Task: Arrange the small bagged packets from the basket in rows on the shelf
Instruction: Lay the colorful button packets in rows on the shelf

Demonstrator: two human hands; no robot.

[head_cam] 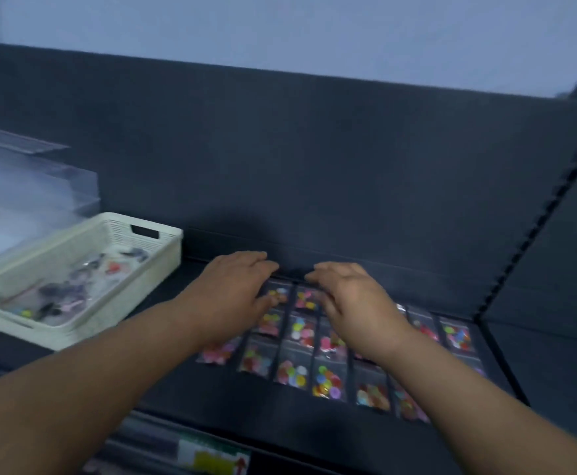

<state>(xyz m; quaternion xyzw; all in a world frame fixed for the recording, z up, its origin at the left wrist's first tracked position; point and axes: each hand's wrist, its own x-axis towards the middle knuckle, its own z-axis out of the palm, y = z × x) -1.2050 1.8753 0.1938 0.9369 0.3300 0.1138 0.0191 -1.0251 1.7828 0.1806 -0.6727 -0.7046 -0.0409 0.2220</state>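
The dark shelf (pixel 280 426) is seen as a flat, matt board, closed behind by an equally dark back panel (pixel 314 166). Its smooth face will probably let slick plastic slide, so light downward pressure is judged better than a hard sideways push.

At the left the cream basket (pixel 167 269) is set on the same shelf. It is a rectangular tub of ribbed plastic with a slot handle, and loose packets (pixel 71 293) are heaped inside it. Behind it, clear boxes (pixel 33 186) are stacked.

Both hands are held flat and palm down, with fingers straight and nothing gripped. The left hand (pixel 235 293) and the right hand (pixel 352 303) are laid over the back row, near each other but apart. The step in hand appears to be squaring that row. Edges should be nudged with the fingertips until the gaps match those of the rows in front.

The arranged packets (pixel 294 371) lie in about three rows on the shelf. They are thin, glossy, clear sleeves, each filled with small bright round discs (pixel 328 382), which are blurred here.
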